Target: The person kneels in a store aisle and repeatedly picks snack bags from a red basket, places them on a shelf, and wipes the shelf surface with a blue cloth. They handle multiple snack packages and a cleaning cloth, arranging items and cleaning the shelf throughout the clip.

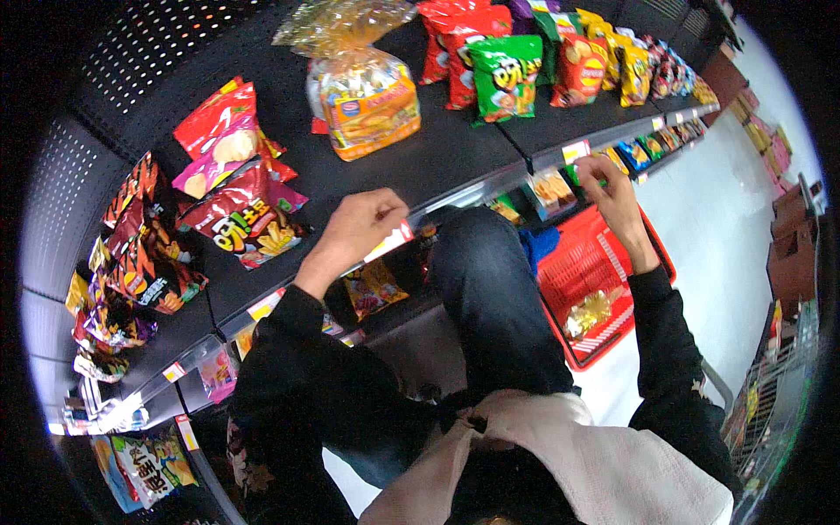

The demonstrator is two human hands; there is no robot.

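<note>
My left hand (pixel 357 226) is over the front edge of a black shelf (pixel 446 151). Its fingers are curled together and nothing shows in them. Partly behind that hand is a price tag (pixel 388 241). Beside it on the shelf lies a dark red snack bag (pixel 252 220). Farther back stands a bread loaf in a clear and orange wrapper (pixel 374 111). My right hand (pixel 610 193) is bent near another price tag (pixel 576 151) on the shelf edge, above a red shopping basket (pixel 577 246). Its fingertips are curled, and whether they pinch anything is hidden.
Snack bags in green (pixel 508 79), red (pixel 466 52) and yellow (pixel 635 75) line the shelf. A gold packet (pixel 589 314) lies in the basket. My bent knee (pixel 482 262) is against the shelf front. A wire cart (pixel 774 400) and brown boxes (pixel 794 243) stand at right.
</note>
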